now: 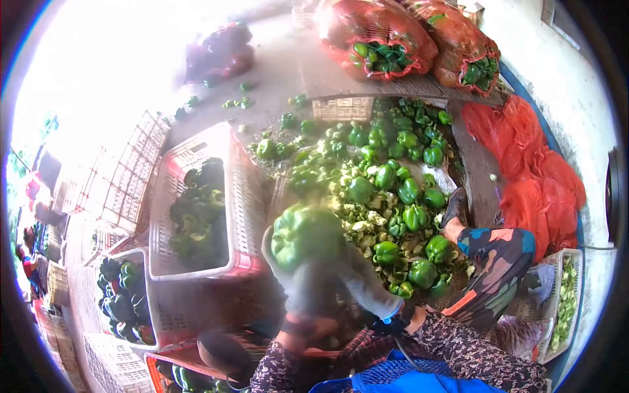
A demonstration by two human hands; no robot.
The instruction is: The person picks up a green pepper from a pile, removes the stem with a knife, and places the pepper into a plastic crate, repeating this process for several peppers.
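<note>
A large green bell pepper [304, 234] is held in front of my body, blurred by a smear over the view. My left hand [276, 262], in a grey glove, wraps round its left and lower side. My right hand [367, 285], also gloved, reaches up to its lower right side; its fingertips are hazy against the pepper. Just beyond lies a heap of green peppers [407, 190] among pale trimmings [357, 226]. To the left stands a white and red crate [247, 190] with dark green peppers in it.
Red net sacks of peppers [373, 33] lie at the top. Empty red netting [524, 177] is at the right wall, above a crate of pale pieces [563, 308]. More crates [124, 177] stand at left. A patterned trouser leg [495, 275] stretches beside the heap.
</note>
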